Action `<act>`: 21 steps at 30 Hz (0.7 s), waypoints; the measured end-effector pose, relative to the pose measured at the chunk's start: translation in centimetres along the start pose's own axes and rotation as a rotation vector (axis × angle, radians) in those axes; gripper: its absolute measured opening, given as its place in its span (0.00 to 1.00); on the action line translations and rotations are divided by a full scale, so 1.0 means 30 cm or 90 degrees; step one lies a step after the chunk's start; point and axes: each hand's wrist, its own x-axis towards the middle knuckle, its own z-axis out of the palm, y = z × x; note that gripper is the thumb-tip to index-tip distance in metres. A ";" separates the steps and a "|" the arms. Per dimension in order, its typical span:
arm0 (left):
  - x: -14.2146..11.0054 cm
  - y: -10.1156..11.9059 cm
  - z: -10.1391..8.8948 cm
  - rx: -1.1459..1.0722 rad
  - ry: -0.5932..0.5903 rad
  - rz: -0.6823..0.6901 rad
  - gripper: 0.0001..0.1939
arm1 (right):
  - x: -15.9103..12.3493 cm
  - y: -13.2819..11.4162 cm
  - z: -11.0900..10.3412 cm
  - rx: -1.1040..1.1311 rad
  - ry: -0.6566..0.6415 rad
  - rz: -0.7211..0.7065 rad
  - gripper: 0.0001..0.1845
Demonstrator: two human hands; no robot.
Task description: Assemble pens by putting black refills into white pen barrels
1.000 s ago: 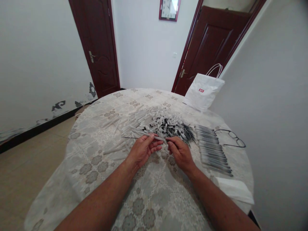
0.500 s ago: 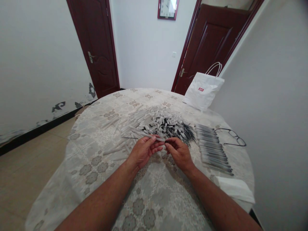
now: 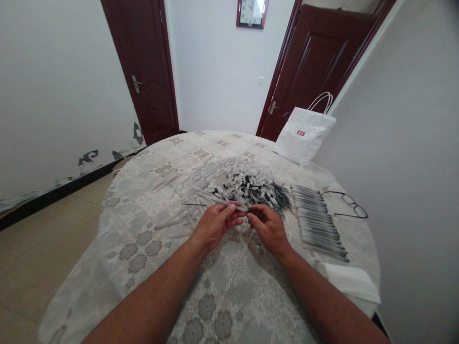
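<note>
Right thumb and fingertips have drawn in against the right end of a pale tube (image 3: pixel 241 208); the right hand (image 3: pixel 267 228) pinches what seems a small dark piece (image 3: pixel 248 212), too blurred to confirm. Left hand (image 3: pixel 214 223) grips the tube before the heap (image 3: pixel 247 184); fitting appears underway.

White bag (image 3: pixel 299 148): red label (image 3: pixel 300 133), characters illegible | wall clock (image 3: pixel 251 13): numerals blurred

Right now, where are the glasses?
In the head view, the glasses lie on the right side of the table, just right of the row of pens and nearer than the white bag.
</note>
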 end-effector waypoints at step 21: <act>-0.003 -0.001 -0.003 0.067 0.005 0.003 0.16 | -0.011 -0.003 -0.026 -0.084 -0.049 -0.016 0.14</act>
